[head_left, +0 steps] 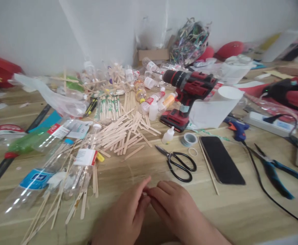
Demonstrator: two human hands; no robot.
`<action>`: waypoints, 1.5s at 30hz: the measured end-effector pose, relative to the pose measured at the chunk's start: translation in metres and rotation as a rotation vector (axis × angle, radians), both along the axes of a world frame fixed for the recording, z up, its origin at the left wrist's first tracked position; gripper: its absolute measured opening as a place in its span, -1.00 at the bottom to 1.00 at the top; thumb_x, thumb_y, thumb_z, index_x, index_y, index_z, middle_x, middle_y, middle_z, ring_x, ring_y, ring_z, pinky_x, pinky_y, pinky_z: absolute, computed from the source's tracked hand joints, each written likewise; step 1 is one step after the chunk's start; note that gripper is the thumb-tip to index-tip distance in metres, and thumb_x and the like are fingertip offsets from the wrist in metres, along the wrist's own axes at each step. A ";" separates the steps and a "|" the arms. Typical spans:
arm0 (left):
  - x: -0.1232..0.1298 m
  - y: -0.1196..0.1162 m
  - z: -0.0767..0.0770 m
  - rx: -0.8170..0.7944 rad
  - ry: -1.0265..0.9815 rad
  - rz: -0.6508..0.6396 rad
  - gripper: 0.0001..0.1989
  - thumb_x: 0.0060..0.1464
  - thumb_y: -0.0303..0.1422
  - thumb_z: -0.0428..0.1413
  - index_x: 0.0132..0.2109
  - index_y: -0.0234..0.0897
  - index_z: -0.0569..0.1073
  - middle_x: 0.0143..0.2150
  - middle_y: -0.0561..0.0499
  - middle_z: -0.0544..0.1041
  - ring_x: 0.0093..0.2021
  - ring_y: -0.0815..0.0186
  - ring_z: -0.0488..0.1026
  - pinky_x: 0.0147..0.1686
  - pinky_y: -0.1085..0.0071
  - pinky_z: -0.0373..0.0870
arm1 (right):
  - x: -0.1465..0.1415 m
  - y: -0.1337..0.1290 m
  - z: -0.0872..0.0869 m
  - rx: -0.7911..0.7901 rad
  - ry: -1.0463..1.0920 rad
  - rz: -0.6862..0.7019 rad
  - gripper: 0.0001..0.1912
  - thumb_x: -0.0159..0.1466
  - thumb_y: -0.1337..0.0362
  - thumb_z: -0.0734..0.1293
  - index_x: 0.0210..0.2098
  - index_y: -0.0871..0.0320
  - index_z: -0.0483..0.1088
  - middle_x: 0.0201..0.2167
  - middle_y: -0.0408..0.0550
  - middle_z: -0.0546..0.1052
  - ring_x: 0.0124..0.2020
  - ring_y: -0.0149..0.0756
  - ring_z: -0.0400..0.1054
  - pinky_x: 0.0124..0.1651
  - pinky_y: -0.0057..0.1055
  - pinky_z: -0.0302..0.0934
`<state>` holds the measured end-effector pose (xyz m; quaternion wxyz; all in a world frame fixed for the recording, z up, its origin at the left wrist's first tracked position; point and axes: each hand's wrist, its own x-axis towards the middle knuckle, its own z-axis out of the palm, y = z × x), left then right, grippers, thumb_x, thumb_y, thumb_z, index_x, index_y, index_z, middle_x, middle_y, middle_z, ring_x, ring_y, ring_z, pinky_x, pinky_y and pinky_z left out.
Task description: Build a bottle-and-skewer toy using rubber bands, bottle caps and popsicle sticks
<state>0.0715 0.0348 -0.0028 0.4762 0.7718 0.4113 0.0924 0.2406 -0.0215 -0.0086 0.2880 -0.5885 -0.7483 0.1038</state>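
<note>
Close to scissors (169,157), left hand (130,207) touching right hand (175,202); fingers curled, hold unclear; drill (189,85) partly hiding white roll (215,109)

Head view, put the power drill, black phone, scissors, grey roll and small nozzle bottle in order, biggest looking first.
1. Power drill, though it stands farther back
2. Black phone
3. Scissors
4. Grey roll and small nozzle bottle: too alike to rank
</note>
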 end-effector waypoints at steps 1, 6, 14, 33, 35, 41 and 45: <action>-0.002 0.002 -0.003 0.028 0.034 -0.021 -0.57 0.29 -0.30 -0.08 0.26 -0.05 0.34 0.18 -0.07 0.51 0.12 0.13 0.48 0.09 0.17 0.43 | 0.000 -0.001 -0.001 -0.009 -0.001 -0.005 -0.83 0.36 0.38 0.25 -0.35 0.11 0.41 -0.50 -0.14 0.48 -0.48 -0.30 0.35 -0.41 -0.42 0.13; -0.004 0.010 -0.005 0.086 0.108 -0.056 -0.71 0.28 -0.32 -0.08 0.00 -0.08 0.50 -0.07 -0.01 0.62 -0.07 0.22 0.56 -0.09 0.32 0.48 | 0.002 -0.004 -0.001 -0.057 -0.007 -0.011 -0.81 0.35 0.41 0.26 -0.40 0.13 0.38 -0.48 -0.14 0.46 -0.44 -0.32 0.34 -0.38 -0.43 0.13; -0.004 0.009 0.002 0.096 0.175 0.004 -0.75 0.29 -0.34 -0.09 -0.26 -0.20 0.46 -0.28 0.00 0.57 -0.24 0.24 0.50 -0.23 0.37 0.36 | 0.008 -0.003 0.004 -0.048 0.053 -0.012 -0.79 0.38 0.46 0.17 -0.26 0.14 0.40 -0.45 -0.11 0.48 -0.41 -0.29 0.35 -0.36 -0.43 0.19; 0.002 0.006 0.013 -0.312 -0.069 0.104 -0.77 0.19 -0.36 0.04 -0.10 -0.25 0.56 -0.20 -0.01 0.63 -0.21 0.27 0.51 -0.22 0.43 0.34 | 0.003 0.001 -0.009 0.047 -0.086 0.114 -0.73 0.46 0.39 0.04 -0.28 0.10 0.30 -0.48 -0.14 0.51 -0.48 -0.30 0.40 -0.39 -0.41 0.22; 0.003 0.006 0.011 -0.283 -0.051 0.113 -0.79 0.18 -0.38 0.04 -0.14 -0.26 0.56 -0.25 -0.01 0.63 -0.26 0.28 0.50 -0.26 0.43 0.32 | 0.003 0.003 -0.005 0.056 -0.090 0.109 -0.71 0.46 0.38 0.04 -0.29 0.10 0.31 -0.48 -0.13 0.51 -0.48 -0.30 0.40 -0.38 -0.41 0.22; 0.005 0.007 0.006 -0.236 -0.024 0.125 -0.85 0.17 -0.38 0.02 -0.29 -0.26 0.48 -0.36 0.03 0.57 -0.34 0.31 0.44 -0.34 0.44 0.25 | 0.001 0.001 -0.003 0.017 -0.091 0.091 -0.70 0.45 0.40 0.06 -0.30 0.12 0.34 -0.48 -0.11 0.50 -0.46 -0.29 0.40 -0.37 -0.40 0.21; 0.007 0.008 0.005 -0.246 -0.028 0.123 -0.86 0.15 -0.39 0.00 -0.34 -0.25 0.42 -0.43 0.06 0.51 -0.40 0.33 0.40 -0.40 0.46 0.21 | 0.000 0.000 -0.005 0.021 -0.066 0.081 -0.71 0.43 0.42 0.07 -0.33 0.12 0.33 -0.50 -0.12 0.49 -0.48 -0.31 0.38 -0.39 -0.41 0.19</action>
